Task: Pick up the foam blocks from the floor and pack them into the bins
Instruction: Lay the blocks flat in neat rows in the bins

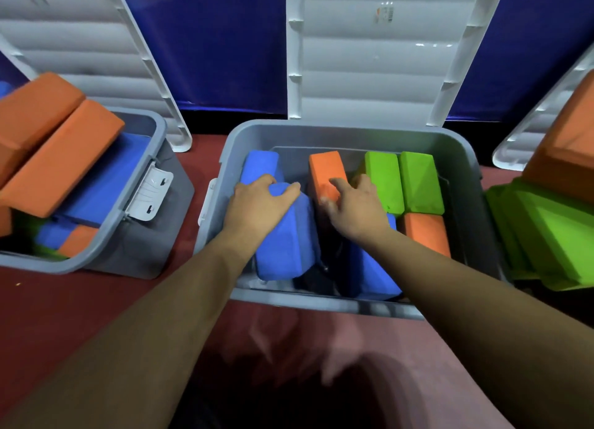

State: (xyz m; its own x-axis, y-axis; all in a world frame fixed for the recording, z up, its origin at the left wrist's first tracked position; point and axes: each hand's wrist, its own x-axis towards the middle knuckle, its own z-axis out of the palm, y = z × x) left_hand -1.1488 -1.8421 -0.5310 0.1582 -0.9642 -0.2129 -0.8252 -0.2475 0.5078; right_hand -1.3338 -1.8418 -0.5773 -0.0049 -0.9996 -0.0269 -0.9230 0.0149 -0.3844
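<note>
— Our two bare forearms rise from the bottom corners of the frame over matte dark-red carpet (pixel 64 316). Both reach past the near rim of the middle bin (pixel 321 303), smooth grey plastic with rounded corners.
— We see the left hand (pixel 257 200) with fingers and thumb curled over the far end of a blue foam block (pixel 286 245), grasping it. That block lies lengthwise in the bin's left half, with bevelled edges and a fine-grained surface.
— And the right hand (pixel 353 203)?
— Its fingers lie spread on an orange block (pixel 326 171) at centre, but they are blurred. We cannot tell whether it grips or only touches.
— Under that forearm we make out a second blue block (pixel 369 274). The dark gap (pixel 324 261) between the two is the open room.
— Right of the hand, two green blocks (pixel 384 181) stand side by side, touching, with a second orange block (pixel 427 235) just below them. A third blue block (pixel 260 165) sits in the back left corner.
— At left a second grey bin (pixel 141 235) is heaped above its rim, with orange slabs (pixel 64 158) over blue and green. A strip of carpet parts it from ours.
— At the right edge, a green stack (pixel 546 235) carries an orange one (pixel 572 145).
— Farthest off, ribbed white lids (pixel 369 58) lean upright against a blue backdrop (pixel 218 42).
</note>
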